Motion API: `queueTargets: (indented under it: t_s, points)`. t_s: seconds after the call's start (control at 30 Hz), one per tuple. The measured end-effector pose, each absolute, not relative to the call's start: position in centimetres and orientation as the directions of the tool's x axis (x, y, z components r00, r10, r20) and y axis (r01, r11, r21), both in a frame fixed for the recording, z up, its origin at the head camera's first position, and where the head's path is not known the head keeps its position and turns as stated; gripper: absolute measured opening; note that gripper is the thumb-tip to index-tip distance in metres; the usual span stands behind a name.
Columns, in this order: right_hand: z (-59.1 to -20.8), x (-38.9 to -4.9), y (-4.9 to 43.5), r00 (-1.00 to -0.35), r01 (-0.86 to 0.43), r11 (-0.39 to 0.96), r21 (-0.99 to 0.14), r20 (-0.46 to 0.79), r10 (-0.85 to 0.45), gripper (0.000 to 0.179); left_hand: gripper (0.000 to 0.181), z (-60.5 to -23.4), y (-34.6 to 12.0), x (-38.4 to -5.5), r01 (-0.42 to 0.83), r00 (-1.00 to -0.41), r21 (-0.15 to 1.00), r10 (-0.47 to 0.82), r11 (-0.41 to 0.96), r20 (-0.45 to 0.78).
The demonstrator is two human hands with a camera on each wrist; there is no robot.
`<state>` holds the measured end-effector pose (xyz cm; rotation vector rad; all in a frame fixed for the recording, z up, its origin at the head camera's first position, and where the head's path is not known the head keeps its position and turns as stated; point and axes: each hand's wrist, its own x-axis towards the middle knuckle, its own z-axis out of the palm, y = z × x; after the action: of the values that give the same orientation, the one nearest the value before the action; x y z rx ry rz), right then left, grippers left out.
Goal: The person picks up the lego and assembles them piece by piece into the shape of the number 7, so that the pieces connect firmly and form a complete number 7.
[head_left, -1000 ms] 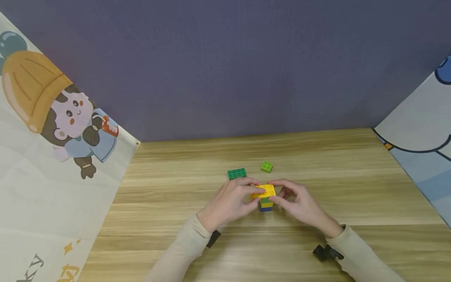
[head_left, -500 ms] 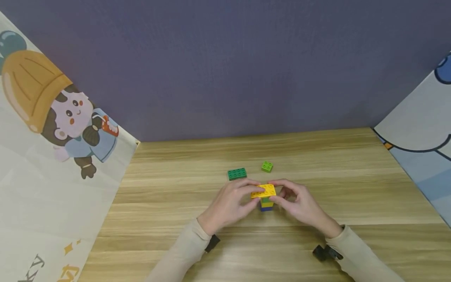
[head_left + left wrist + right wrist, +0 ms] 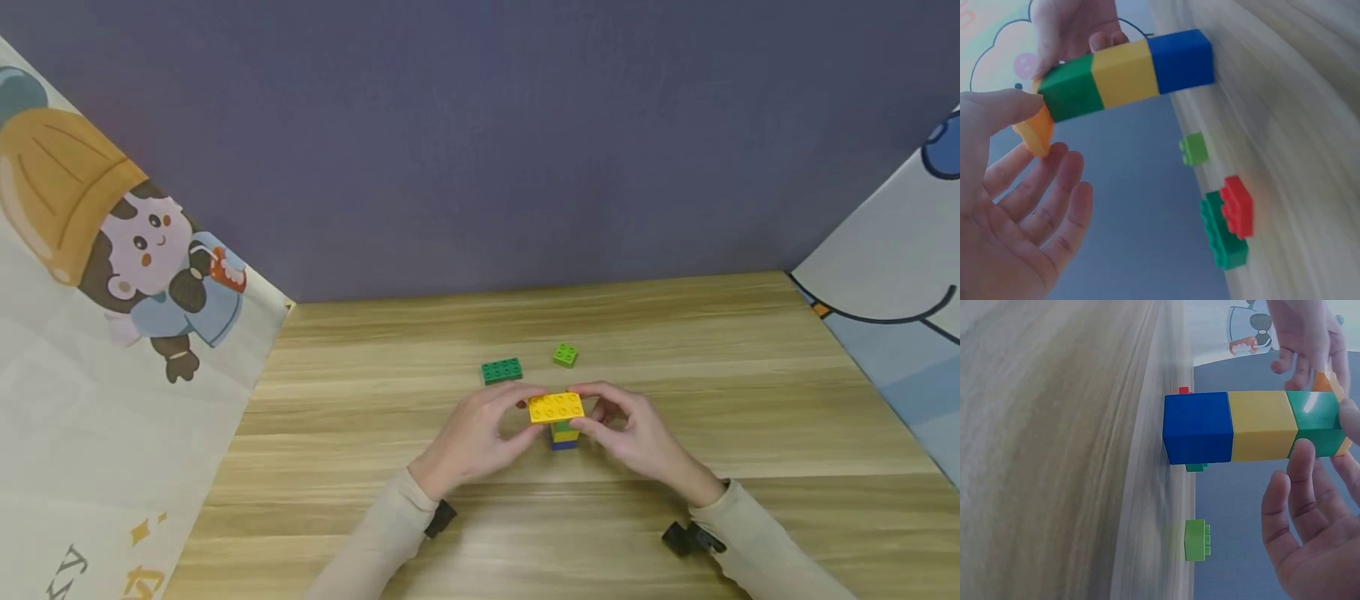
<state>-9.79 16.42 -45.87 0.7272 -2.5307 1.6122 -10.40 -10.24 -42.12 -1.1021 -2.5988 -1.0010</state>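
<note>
A flat yellow eight-stud brick (image 3: 555, 407) lies across the top of a small upright tower. Beneath it come a green block (image 3: 1072, 90), a yellow block (image 3: 1125, 73) and, lowest at the tabletop, a blue block (image 3: 1182, 60). My left hand (image 3: 472, 429) pinches the flat brick's left end between thumb and forefinger; its other fingers spread away from the tower. From the right, my right hand (image 3: 637, 429) pinches the opposite end, thumb on the near side. In the right wrist view its thumb overlaps the green block.
Behind the hands, a dark green eight-stud brick (image 3: 501, 371) and a lime four-stud brick (image 3: 565, 356) lie on the wooden table (image 3: 360, 400). A red brick (image 3: 1238, 206) shows beside the dark green one. A dark wall panel (image 3: 525, 167) stands at the back.
My left fingers have slid off the flat brick's studs to its left end, and its studs now show more fully. The right hand keeps its hold.
</note>
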Motion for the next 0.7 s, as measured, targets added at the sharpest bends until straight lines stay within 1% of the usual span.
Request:
queueTargets:
  t_s: [0.23, 0.5, 0.7]
  points:
    - [-46.3, -9.8, 16.6, -0.892, -0.410, 0.346, -0.844, 0.291, -0.345, 0.040, 0.041, -43.3, -11.1, -10.6, 0.610, -0.785, 0.538, 0.538, 0.581, 0.308]
    - [-46.7, -9.8, 16.6, -0.890, -0.412, 0.325, -0.852, 0.299, -0.344, 0.041, 0.035, -44.4, -12.0, -10.9, 0.547, -0.829, 0.563, 0.493, 0.619, 0.262]
    - [-46.7, -9.8, 16.8, -0.900, -0.396, 0.341, -0.852, 0.287, -0.329, 0.042, 0.036, -45.0, -12.1, -11.6, 0.493, -0.864, 0.564, 0.452, 0.663, 0.223]
